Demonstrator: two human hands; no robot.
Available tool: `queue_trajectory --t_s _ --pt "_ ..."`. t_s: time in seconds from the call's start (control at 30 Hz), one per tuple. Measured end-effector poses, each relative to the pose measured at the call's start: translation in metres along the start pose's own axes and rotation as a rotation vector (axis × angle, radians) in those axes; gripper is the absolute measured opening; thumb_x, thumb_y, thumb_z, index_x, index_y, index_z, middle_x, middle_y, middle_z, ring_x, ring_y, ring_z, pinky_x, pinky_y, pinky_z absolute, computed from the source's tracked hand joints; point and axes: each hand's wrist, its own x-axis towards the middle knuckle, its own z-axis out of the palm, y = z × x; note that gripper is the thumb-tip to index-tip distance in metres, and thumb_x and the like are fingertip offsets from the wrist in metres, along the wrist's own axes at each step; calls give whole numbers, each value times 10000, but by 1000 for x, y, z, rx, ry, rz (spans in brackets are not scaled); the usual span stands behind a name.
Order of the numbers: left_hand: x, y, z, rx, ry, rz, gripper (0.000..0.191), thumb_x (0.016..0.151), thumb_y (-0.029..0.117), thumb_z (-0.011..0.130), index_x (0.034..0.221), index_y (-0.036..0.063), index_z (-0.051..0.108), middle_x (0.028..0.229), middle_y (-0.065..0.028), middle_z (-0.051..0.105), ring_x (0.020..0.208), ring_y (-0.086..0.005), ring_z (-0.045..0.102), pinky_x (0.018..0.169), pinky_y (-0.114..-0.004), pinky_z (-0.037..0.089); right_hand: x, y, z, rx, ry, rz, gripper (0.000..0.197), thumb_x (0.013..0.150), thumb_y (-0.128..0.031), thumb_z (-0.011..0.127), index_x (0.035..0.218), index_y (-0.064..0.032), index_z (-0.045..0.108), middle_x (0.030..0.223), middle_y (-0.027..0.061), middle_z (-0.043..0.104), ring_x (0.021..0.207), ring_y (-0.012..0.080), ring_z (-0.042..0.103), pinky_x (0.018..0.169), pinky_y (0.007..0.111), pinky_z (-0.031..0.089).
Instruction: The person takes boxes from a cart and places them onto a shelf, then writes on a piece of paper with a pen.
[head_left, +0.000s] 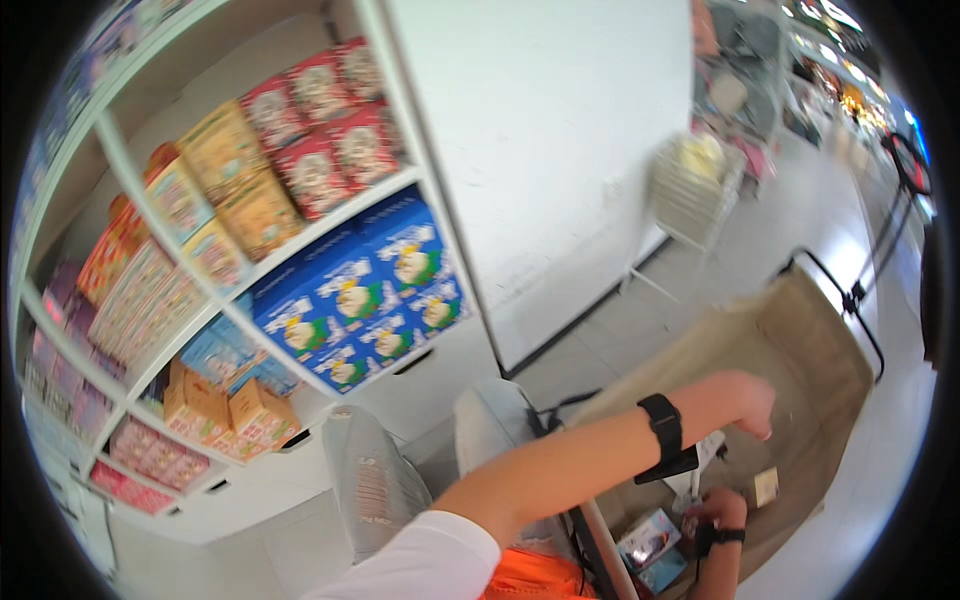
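Observation:
My left hand (750, 405) hangs over the beige fabric wagon (802, 330), its fingers curled down and mostly hidden. A black strap (662, 427) with a dark device circles that forearm. Lower in the wagon, my right hand (724, 510) has its fingers around a small, blurred item (691, 511) that looks partly clear and dark red. Next to it lies a box with a printed picture (649, 538), beside a light-blue pack (664, 571). A small cream card or packet (766, 487) rests on the wagon's cloth. Something white (705, 457) shows beneath my left wrist.
White shelving (225, 300) on the left holds blue boxes (356, 289), red packs (322, 127) and yellow boxes (232, 180). A white wall panel (555, 150) stands ahead. Beyond it is a white wire basket stand (694, 187). The wagon's black handle (877, 255) rises at the right.

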Motion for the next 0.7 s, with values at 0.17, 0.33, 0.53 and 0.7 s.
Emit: queue_trajectory --t_s 0.17,0.33,0.53,0.7 --pt "-217 -50 -112 188 563 -263 338 878 291 642 1014 -12 706 1110 -251 707 1072 -407 681 914 -511 552 -2 -62 -66 390 436 -418 290 800 -211 782 997 -1 739 858 220 716 824 370 723 746 477 561" --pt "-390 -134 -123 638 1184 -514 326 846 109 682 1145 -5 618 1190 -208 626 1151 -407 612 949 -475 527 -84 -222 -214 -23 685 -899 210 843 -108 726 1042 -41 713 976 181 719 835 376 691 750 470 542" --pt "-452 -219 -123 1112 1489 -529 446 853 36 625 1290 -44 582 1279 -210 609 1304 -391 548 1123 -459 434 -147 -536 -321 97 838 -1569 509 866 -105 748 1321 1 547 1285 192 546 1168 396 570 974 418 496" --pt "-442 -240 -124 1262 1440 -658 486 887 38 591 1363 -58 560 1394 -230 580 1419 -361 490 1222 -466 337 -157 -689 -348 19 1196 -1642 625 840 -140 772 1416 -73 539 1422 156 541 1294 371 556 1051 429 500"
